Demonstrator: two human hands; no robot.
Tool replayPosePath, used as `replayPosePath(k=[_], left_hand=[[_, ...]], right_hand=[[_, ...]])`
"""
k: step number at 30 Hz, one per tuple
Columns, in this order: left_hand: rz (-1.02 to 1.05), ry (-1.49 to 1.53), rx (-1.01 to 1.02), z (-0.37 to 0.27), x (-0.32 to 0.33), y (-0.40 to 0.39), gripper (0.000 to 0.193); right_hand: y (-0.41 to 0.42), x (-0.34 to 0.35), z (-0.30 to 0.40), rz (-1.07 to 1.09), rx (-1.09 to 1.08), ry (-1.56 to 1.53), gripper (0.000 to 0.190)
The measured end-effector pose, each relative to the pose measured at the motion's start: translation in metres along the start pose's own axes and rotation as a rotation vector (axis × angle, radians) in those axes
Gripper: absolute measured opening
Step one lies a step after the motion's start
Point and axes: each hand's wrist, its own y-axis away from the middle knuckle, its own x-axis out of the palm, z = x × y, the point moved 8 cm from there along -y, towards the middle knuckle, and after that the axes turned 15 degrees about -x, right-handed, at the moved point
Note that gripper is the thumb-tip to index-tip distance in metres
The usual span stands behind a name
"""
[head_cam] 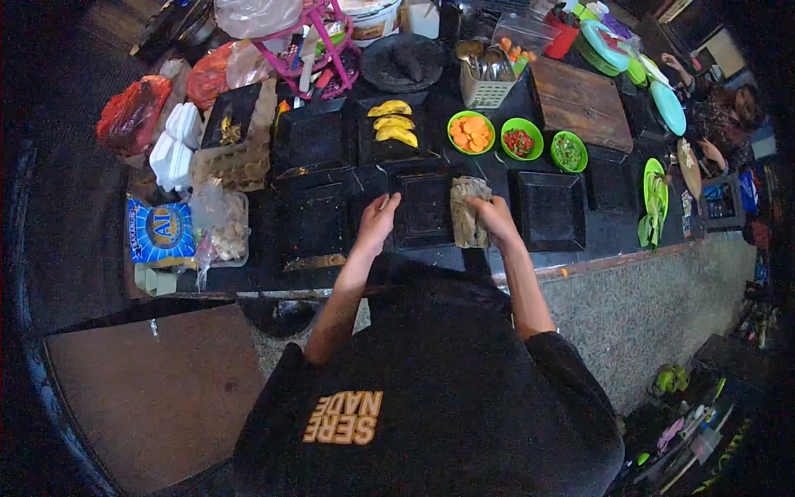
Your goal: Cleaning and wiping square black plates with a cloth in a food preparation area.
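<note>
My right hand (497, 220) grips a folded, wrinkled grey-brown cloth (464, 214) by its right side, thumb on top. The cloth covers the right edge of a square black plate (424, 208) in front of me; whether it touches the plate I cannot tell. Close to that plate's left edge is my left hand (374, 227), thumb and fingertips slightly apart, with nothing visible in it. Another square black plate (551, 208) lies right of my right hand. Behind, a black plate (372, 149) bears three yellow bananas (394, 123).
Green bowls hold sliced carrots (470, 133), chopped red chillies (518, 141) and chopped greens (567, 152). Behind them stand a cutlery basket (487, 90) and a wooden board (581, 102). A stone mortar (397, 62) is further back. A blue macaroni packet (161, 230) lies left. Another person (720, 124) is at right.
</note>
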Motion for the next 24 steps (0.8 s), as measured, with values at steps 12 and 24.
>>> replayPosePath(k=[12,24], left_hand=[[0.113,0.136,-0.311,0.02,-0.004,0.012,0.116],[-0.038,0.273,0.042,-0.061,0.008,0.023,0.086]], right_hand=[[0.019,0.003,0.01,-0.028,0.042,-0.05,0.027],[-0.035,-0.001,0.024,-0.035,-0.181,-0.223,0.052]])
